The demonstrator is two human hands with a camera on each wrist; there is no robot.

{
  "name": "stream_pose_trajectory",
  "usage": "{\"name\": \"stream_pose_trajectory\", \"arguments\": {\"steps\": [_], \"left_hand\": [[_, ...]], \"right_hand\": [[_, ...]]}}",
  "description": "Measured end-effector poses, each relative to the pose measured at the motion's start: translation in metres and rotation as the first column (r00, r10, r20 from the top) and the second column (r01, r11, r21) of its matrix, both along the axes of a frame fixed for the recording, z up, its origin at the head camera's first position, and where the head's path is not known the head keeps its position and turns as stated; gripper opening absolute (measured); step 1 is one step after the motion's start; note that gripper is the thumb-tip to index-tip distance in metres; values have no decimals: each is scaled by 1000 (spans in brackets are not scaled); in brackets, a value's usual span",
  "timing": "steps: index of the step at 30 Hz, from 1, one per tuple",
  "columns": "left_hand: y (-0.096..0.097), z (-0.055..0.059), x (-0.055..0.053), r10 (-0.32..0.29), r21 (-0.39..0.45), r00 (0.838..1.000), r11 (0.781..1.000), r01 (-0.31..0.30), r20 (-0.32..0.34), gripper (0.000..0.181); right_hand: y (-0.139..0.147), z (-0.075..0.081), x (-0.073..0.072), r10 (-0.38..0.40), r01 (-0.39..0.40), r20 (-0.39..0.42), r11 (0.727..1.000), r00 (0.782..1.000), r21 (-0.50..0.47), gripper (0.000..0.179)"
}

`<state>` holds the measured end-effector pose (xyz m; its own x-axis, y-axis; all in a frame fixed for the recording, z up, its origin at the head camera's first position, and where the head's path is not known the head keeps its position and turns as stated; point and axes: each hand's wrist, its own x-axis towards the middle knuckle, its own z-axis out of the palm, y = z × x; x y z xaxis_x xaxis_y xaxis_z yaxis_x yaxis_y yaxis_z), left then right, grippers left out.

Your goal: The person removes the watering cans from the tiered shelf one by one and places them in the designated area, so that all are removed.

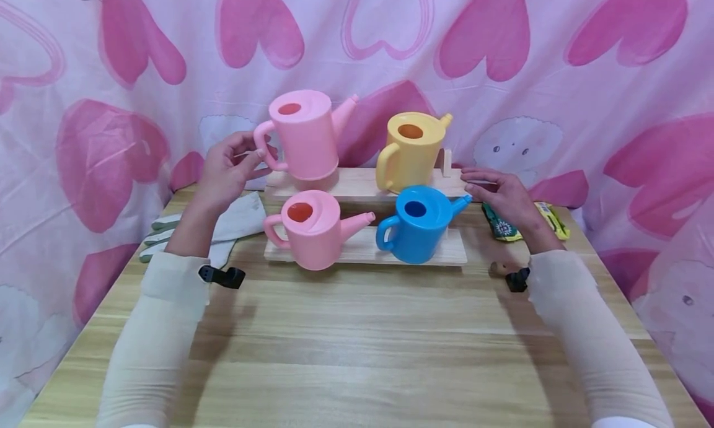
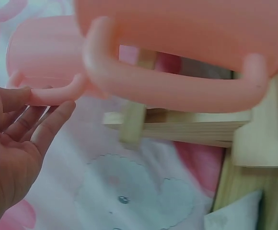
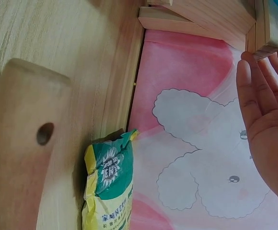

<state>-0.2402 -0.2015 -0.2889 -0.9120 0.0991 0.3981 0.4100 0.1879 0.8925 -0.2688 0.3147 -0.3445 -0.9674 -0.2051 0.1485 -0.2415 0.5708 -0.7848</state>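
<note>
My left hand (image 1: pixel 225 168) pinches the handle of the upper pink watering can (image 1: pixel 307 137), whose base overlaps the upper board (image 1: pixel 357 183) of a two-step wooden stand. In the left wrist view, thumb and fingers meet on that pink handle (image 2: pixel 57 95). At the board's right end my right hand (image 1: pixel 504 196) touches the wood with its fingers extended, seen also in the right wrist view (image 3: pixel 268 105). A yellow watering can (image 1: pixel 415 152) stands on the upper board. On the lower board (image 1: pixel 362 248) are another pink watering can (image 1: pixel 315 236) and a blue watering can (image 1: pixel 421 230).
White and green work gloves (image 1: pixel 240 220) lie left of the stand. Right of it lies a green and yellow packet (image 3: pixel 111 177). A wooden handle with a hole (image 3: pixel 24 139) is near the right wrist. A heart-patterned curtain (image 1: pixel 357 38) hangs behind the table.
</note>
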Motion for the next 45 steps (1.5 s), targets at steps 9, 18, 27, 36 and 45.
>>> {"name": "stream_pose_trajectory", "arguments": {"steps": [9,18,27,36,45], "left_hand": [[-1,21,18,-76,165,995,983,87,-70,29],[9,45,64,-45,179,981,981,79,-190,29],[35,42,102,-168,73,938,977,198,-303,35],[63,20,132,-299,-95,939,953,286,-172,34],[94,-18,142,-470,-73,881,881,467,-44,34]], "right_hand": [[2,-1,-4,-4,4,23,1000,1000,16,46],[1,1,-5,9,-9,28,1000,1000,0,45],[6,3,-1,0,0,-2,999,1000,54,50],[9,3,6,-6,5,6,999,1000,40,50],[9,4,6,-31,29,34,998,999,56,53]]}}
